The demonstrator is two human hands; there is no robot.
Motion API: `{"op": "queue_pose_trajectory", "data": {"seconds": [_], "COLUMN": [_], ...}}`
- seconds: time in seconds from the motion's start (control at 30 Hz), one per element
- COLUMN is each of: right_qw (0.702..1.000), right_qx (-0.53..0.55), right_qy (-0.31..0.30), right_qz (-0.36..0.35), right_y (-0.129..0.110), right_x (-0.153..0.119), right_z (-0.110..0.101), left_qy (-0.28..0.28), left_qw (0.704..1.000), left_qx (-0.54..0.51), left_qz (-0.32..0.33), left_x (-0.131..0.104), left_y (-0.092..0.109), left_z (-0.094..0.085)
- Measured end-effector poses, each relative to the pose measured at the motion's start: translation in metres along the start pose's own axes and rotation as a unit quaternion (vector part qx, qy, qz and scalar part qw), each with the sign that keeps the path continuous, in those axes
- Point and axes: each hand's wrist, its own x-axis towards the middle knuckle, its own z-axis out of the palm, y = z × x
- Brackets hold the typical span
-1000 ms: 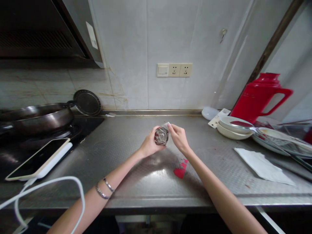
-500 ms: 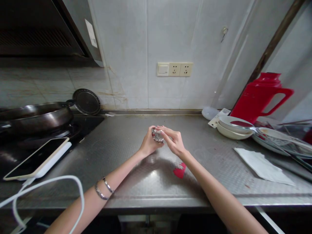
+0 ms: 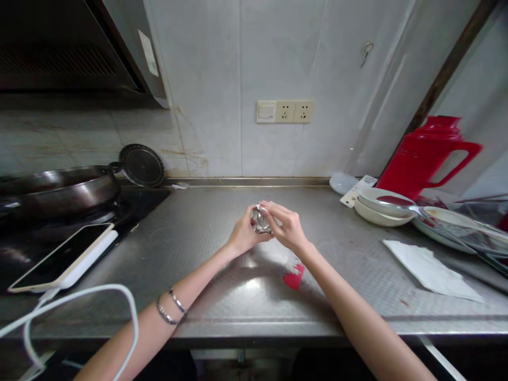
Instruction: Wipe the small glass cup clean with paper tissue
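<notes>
My left hand point(image 3: 243, 232) is wrapped round a small, clear, shiny glass point(image 3: 261, 222), held above the steel counter with its open mouth tilted towards me. At the glass's rim, my right hand point(image 3: 286, 226) has its fingers closed together. A small white piece point(image 3: 259, 207), which looks like tissue, shows at those fingertips; most of it is hidden. Below the hands, a torn red heart-shaped patch point(image 3: 294, 277) lies on the counter point(image 3: 198, 222).
To the left, a phone point(image 3: 59, 256) with a white cable point(image 3: 130, 301) lies near a wide pan point(image 3: 63, 190) on the hob. At right are stacked bowls point(image 3: 383, 211), a red thermos jug point(image 3: 423, 159), a white napkin point(image 3: 432, 272) and plates with utensils point(image 3: 448, 233).
Both hands and the glass have shifted slightly to the right. The right fingers have moved a little at the rim, and the glass's mouth shows more.
</notes>
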Motion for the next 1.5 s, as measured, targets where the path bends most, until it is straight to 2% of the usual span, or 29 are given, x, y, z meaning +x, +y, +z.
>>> {"op": "queue_pose_trajectory", "data": {"seconds": [0.13, 0.3, 0.47, 0.6, 0.67, 0.8, 0.97, 1.1, 1.27, 1.4, 1.5], "right_qw": [0.997, 0.997, 0.999, 0.991, 0.985, 0.993, 0.997, 0.997, 0.996, 0.994, 0.996], "right_qx": [-0.029, -0.022, 0.035, 0.010, -0.007, -0.001, -0.016, -0.034, -0.004, 0.002, 0.000], "right_qy": [-0.027, -0.016, 0.010, 0.113, 0.130, 0.077, 0.069, 0.062, 0.057, 0.083, 0.081], "right_qz": [-0.070, -0.076, -0.038, 0.067, 0.112, 0.088, 0.038, 0.040, 0.069, 0.075, 0.048], "right_y": [-0.001, -0.002, -0.010, -0.009, -0.005, -0.001, -0.001, 0.000, 0.002, 0.000, -0.001], "right_x": [0.000, 0.000, 0.003, 0.005, 0.005, 0.000, -0.005, -0.004, -0.002, -0.003, -0.006], "right_z": [-0.005, -0.009, -0.010, -0.006, -0.003, 0.005, 0.010, 0.008, 0.006, 0.006, 0.009], "left_qy": [0.005, 0.006, 0.015, 0.035, 0.042, 0.045, 0.043, 0.052, 0.042, 0.034, 0.038], "left_qw": [0.999, 0.999, 0.999, 0.999, 0.998, 0.994, 0.985, 0.990, 0.996, 0.991, 0.981], "left_qx": [0.036, 0.039, 0.029, -0.002, -0.021, -0.088, -0.141, -0.115, -0.074, -0.111, -0.153], "left_qz": [0.014, 0.007, -0.014, -0.034, -0.040, -0.056, -0.095, -0.066, -0.040, -0.070, -0.114], "left_x": [0.000, 0.000, 0.000, 0.000, 0.000, 0.000, 0.004, 0.005, 0.000, -0.001, 0.002], "left_y": [0.004, 0.002, -0.001, 0.000, 0.001, 0.001, 0.000, -0.001, -0.001, 0.001, 0.003], "left_z": [-0.002, -0.002, -0.001, 0.001, 0.003, 0.002, -0.003, -0.002, 0.004, 0.003, -0.002]}}
